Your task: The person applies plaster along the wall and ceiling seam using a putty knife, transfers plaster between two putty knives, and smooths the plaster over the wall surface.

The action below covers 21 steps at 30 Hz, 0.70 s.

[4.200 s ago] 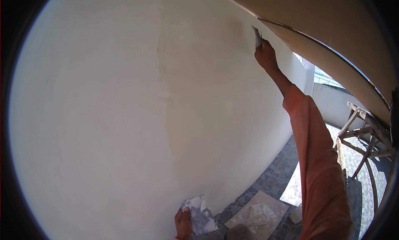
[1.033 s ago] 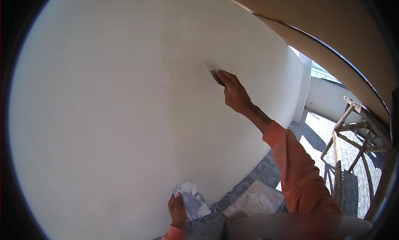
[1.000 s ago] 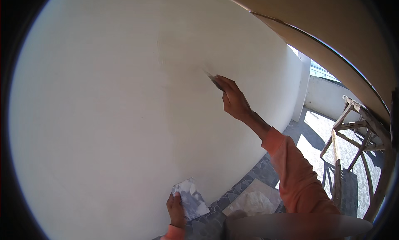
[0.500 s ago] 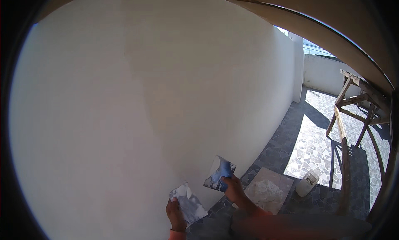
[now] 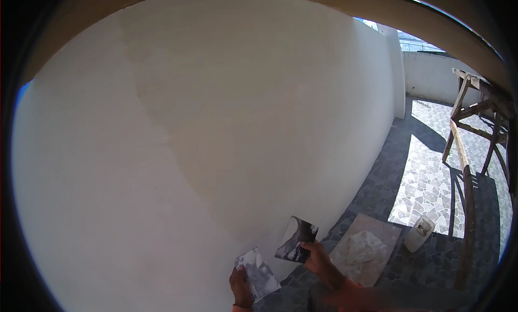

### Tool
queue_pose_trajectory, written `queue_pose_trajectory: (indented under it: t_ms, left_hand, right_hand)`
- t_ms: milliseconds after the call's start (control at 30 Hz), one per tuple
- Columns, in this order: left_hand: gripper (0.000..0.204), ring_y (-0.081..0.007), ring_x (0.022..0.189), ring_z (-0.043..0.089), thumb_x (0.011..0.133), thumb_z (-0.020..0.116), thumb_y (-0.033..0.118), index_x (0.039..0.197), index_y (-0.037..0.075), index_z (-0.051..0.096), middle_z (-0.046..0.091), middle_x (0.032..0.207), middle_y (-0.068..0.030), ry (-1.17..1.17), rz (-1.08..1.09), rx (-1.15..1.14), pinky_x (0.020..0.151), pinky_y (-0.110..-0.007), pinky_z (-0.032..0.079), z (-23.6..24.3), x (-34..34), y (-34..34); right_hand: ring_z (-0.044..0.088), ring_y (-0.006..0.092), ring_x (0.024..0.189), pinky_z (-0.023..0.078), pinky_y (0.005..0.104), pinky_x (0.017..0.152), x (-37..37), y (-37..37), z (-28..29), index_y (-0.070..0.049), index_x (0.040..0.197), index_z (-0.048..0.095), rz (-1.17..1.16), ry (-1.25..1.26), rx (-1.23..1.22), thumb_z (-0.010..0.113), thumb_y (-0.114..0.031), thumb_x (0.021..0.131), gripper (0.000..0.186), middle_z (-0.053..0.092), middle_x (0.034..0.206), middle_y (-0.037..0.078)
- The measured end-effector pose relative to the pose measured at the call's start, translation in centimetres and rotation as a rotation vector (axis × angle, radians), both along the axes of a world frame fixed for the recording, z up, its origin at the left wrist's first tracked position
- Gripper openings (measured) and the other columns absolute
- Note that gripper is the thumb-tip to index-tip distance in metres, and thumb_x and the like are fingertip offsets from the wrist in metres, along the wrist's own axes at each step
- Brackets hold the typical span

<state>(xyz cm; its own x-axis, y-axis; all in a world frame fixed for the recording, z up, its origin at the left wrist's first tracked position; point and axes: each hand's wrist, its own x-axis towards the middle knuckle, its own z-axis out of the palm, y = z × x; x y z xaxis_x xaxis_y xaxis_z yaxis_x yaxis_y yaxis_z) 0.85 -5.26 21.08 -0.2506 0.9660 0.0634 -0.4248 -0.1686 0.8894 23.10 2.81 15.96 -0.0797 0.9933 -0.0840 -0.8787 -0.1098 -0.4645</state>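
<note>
My left hand (image 5: 242, 288) grips a flat, light grey putty blade (image 5: 263, 274) by its left edge, thumb on its face. White putty is smeared over that blade. Up and to the right, my right hand (image 5: 319, 259) is closed on another rectangular putty blade (image 5: 287, 247), dark and shiny with white patches. The two blades are close together but apart, both low in front of the wall (image 5: 226, 128). A darker, beige area with a slanting edge covers the wall's middle, beside a paler area on the left.
Right of my hands, a board (image 5: 389, 231) with a heap of white putty (image 5: 362, 248) lies on the stone-patterned floor (image 5: 372, 171). Beside it is a whitish plastic container (image 5: 419, 234). A wooden trestle (image 5: 461, 104) and a long pole (image 5: 468, 204) stand at the right.
The view has shifted, so both hands and the floor things appear farther right. The right blade's face has turned from bluish glare to dark. Both hands keep their grip.
</note>
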Motion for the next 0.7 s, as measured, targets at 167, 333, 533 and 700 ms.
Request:
queue_pose_trajectory:
  t_ms: [167, 333, 533, 700]
  left_hand:
    - [0.033, -0.0165, 0.092, 0.061, 0.101, 0.047, 0.025, 0.113, -0.002, 0.062, 0.065, 0.102, -0.0066, 0.035, 0.011, -0.039, 0.083, -0.032, 0.049, -0.6, -0.3, 0.4]
    - [0.032, -0.0166, 0.090, 0.061, 0.101, 0.047, 0.026, 0.110, -0.002, 0.062, 0.065, 0.100, -0.0065, 0.037, 0.037, -0.037, 0.081, -0.031, 0.049, -1.7, -0.6, 1.0]
    - [0.026, -0.0123, 0.087, 0.057, 0.102, 0.049, 0.020, 0.107, -0.001, 0.062, 0.063, 0.096, -0.0035, -0.029, 0.029, -0.056, 0.079, -0.027, 0.046, -1.5, -0.5, 1.0]
    - [0.025, -0.0115, 0.084, 0.056, 0.101, 0.050, 0.021, 0.104, 0.000, 0.063, 0.061, 0.093, -0.0020, -0.039, 0.011, -0.022, 0.076, -0.028, 0.046, -2.4, -0.8, 1.2]
  right_hand:
    - [0.066, 0.0221, 0.094, 0.053, 0.0391, 0.090, 0.2, -1.0, 1.5, 0.001, 0.120, 0.057, 0.014, -0.100, -0.029, 0.059, 0.005, 0.083, 0.038, 0.063, 0.102, 0.006]
    - [0.066, 0.0213, 0.093, 0.053, 0.0383, 0.088, 0.4, -0.3, 0.0, 0.001, 0.120, 0.057, 0.005, -0.104, -0.001, 0.059, 0.005, 0.083, 0.037, 0.064, 0.102, 0.006]
    - [0.068, 0.0217, 0.091, 0.056, 0.0363, 0.082, -0.1, -0.8, 0.4, 0.002, 0.116, 0.062, 0.005, -0.077, 0.042, 0.058, 0.008, 0.084, 0.034, 0.067, 0.101, 0.007]
    - [0.068, 0.0210, 0.094, 0.056, 0.0354, 0.083, -0.1, -1.1, 0.1, 0.003, 0.117, 0.062, 0.021, -0.133, 0.068, 0.057, 0.007, 0.085, 0.032, 0.068, 0.104, 0.008]
